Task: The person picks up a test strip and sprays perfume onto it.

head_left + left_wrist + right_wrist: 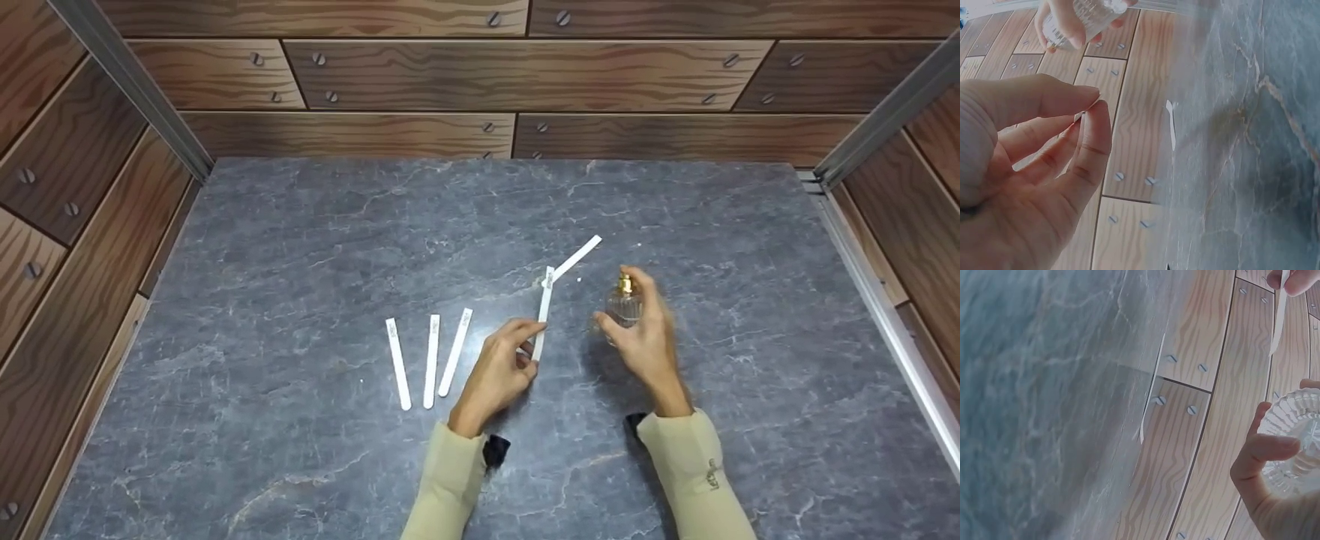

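Observation:
Between thumb and fingers my left hand (496, 371) pinches a white paper test strip (544, 306), held up with its printed end pointing away from me. A few centimetres to the right, my right hand (651, 345) grips a clear ribbed glass perfume bottle (622, 307), index finger on its gold spray top (625, 283). The right wrist view shows the bottle's round ribbed base (1283, 464) and the strip (1280, 318) beyond it, apart from each other. In the left wrist view the strip is nearly hidden by the fingers (1095, 132).
Three more printed strips (432, 364) lie side by side on the grey marbled table (285, 262), left of my left hand. Another strip (577, 255) lies slanted beyond the held one. Wood-patterned walls (405, 75) with metal rails (885, 322) enclose the table.

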`<state>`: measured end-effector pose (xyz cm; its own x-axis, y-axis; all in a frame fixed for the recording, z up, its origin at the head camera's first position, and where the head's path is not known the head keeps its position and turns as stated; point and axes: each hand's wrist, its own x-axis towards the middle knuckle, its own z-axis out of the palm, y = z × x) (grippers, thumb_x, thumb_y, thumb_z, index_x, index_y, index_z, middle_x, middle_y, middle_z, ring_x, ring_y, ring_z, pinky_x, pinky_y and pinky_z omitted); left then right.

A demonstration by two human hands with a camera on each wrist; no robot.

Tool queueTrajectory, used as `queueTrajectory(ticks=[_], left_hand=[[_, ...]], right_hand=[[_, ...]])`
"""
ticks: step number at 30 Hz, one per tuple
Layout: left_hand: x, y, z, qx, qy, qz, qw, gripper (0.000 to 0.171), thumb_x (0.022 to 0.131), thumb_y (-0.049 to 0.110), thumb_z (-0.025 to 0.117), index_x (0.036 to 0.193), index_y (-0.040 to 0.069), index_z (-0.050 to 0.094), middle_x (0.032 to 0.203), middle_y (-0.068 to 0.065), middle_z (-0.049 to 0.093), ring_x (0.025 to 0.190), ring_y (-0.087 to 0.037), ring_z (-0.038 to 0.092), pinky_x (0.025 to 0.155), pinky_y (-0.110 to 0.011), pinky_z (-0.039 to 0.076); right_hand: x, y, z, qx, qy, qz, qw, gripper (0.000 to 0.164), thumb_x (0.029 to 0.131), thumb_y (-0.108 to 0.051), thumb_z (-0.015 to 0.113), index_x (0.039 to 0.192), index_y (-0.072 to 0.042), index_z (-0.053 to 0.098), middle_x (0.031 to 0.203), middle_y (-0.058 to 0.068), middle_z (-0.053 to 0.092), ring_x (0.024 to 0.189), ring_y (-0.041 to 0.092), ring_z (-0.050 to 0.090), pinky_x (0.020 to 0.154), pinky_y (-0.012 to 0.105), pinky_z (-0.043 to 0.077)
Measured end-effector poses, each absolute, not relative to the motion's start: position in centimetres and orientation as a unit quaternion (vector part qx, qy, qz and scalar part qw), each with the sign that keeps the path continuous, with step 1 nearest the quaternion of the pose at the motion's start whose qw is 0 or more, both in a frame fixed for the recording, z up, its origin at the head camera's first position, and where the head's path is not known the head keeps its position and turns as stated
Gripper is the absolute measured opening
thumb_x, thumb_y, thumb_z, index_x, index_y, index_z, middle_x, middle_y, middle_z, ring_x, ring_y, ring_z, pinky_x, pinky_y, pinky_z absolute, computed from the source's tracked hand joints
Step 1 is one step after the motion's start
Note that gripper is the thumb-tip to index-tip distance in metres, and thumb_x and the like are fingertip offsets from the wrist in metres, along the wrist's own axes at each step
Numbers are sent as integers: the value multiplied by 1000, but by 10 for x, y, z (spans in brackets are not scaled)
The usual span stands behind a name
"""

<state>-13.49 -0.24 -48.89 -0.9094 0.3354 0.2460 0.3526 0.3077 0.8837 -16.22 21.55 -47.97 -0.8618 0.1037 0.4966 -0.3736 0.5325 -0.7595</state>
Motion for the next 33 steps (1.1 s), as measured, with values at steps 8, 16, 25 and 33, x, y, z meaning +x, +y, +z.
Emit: queueTrajectory(ticks=[8, 16, 25, 33], left_hand=[[-134, 0, -491, -208, -812, -546, 7, 54, 74, -24, 59, 127, -14, 62, 122, -18, 63, 84, -18, 64, 70, -18, 55], [-134, 0, -489, -204, -815, -542, 1, 52, 74, -23, 59, 125, -14, 63, 121, -18, 64, 81, -16, 63, 67, -18, 53], [-135, 0, -491, -205, -813, -546, 2, 53, 74, -24, 60, 126, -14, 63, 122, -18, 64, 82, -17, 65, 68, -18, 55], [-135, -1, -492, -205, -815, -542, 0, 53, 75, -24, 60, 127, -13, 62, 122, -18, 64, 83, -19, 65, 70, -18, 55]], right_hand=[[-165, 214, -487, 108, -839, 461, 269, 65, 71, 12, 81, 130, 4, 55, 116, 27, 63, 103, 39, 60, 90, 46, 47], [-165, 216, -486, 72, -826, 487, 273, 66, 73, 14, 79, 132, 4, 52, 116, 30, 61, 103, 37, 57, 91, 44, 45], [-166, 216, -485, 71, -827, 488, 270, 67, 73, 15, 79, 133, 5, 51, 120, 32, 59, 107, 43, 57, 92, 57, 45], [-167, 218, -483, 74, -832, 468, 289, 67, 74, 13, 79, 134, 4, 50, 119, 30, 59, 105, 44, 58, 88, 56, 46]])
